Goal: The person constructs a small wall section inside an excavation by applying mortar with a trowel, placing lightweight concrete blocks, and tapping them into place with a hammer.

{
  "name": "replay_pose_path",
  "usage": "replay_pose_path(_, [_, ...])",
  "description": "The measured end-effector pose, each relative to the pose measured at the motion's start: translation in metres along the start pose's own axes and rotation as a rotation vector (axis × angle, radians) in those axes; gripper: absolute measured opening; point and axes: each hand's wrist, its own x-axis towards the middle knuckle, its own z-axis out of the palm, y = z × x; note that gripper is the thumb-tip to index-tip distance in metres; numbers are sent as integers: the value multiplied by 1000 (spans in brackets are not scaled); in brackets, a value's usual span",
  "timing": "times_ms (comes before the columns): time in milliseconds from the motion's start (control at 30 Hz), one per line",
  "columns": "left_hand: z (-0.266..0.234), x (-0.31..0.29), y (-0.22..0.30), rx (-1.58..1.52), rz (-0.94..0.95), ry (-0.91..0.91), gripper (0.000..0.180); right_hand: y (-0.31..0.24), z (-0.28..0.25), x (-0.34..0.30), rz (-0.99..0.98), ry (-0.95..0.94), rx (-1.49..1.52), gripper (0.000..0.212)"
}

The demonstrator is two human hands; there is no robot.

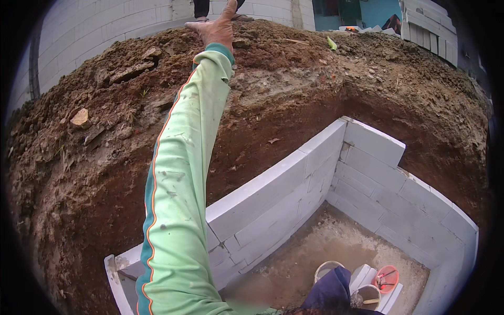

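Dug pit [367, 121] with raw earth banks far and left, white block wall [273, 194] lining right. Left hand [216, 29] stretched onto far soil rim [273, 47], fingers spread, grasping nothing. Buckets [386, 278] near right on floor.

A left hand [216, 27] reaches far up and forward on a straight arm in a pale green sleeve [181, 173] with orange and teal side stripes. The hand is seen from the back, fingers extended, empty, over the top of a tall mound of reddish-brown soil [105, 121], near its crest.
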Motion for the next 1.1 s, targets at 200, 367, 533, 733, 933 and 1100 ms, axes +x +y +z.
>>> replay_pose_path(200, [23, 53, -30, 101, -174, 231, 119, 53, 25, -55, 83, 118, 82, 37])
replay_pose_path(367, [38, 15, -7, 210, -285, 360, 97, 14, 8, -40, 189, 151, 123, 38])
replay_pose_path(533, [32, -21, 2, -292, -292, 387, 61, 1, -2, -38, 223, 203, 157, 40])
replay_pose_path(733, [12, -111, -32, -804, -513, -140, 60, 1, 3, -76, 306, 354, 255, 43])
replay_pose_path(933, [-15, -315, -92, -1180, -954, -443, 88, 9, 36, -164, 406, 653, 491, 46])
replay_pose_path(1100, [-56, -517, -113, -1417, -1435, -463, 84, -81, 9, -231, 389, 817, 462, 49])
